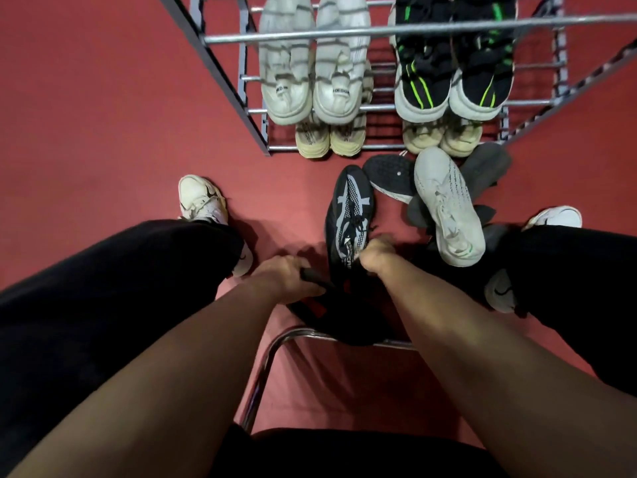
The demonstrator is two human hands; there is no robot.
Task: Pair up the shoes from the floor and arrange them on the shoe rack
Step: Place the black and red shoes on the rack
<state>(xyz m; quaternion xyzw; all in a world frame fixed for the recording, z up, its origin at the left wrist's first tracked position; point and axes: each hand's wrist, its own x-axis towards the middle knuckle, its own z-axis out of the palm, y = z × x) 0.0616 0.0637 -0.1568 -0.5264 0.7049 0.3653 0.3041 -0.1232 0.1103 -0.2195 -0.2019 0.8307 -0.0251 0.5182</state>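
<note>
A metal shoe rack (224, 84) stands ahead on the red floor. A white pair (313, 63) and a black pair with green stripes (455, 63) rest on an upper shelf; two cream pairs (329, 138) sit below. On the floor lie a black and grey sneaker (350, 208), an overturned black shoe (389, 175), a white knit sneaker (444, 201) and dark grey shoes (486, 167). My right hand (377, 253) grips the heel of the black and grey sneaker. My left hand (289, 279) is closed on a dark shoe (344, 319) near the chair.
I sit on a chair with a chrome frame (272, 350) between my knees. My legs in black trousers spread left and right, feet in white sneakers (200, 198) on the floor. Open red floor lies left of the rack.
</note>
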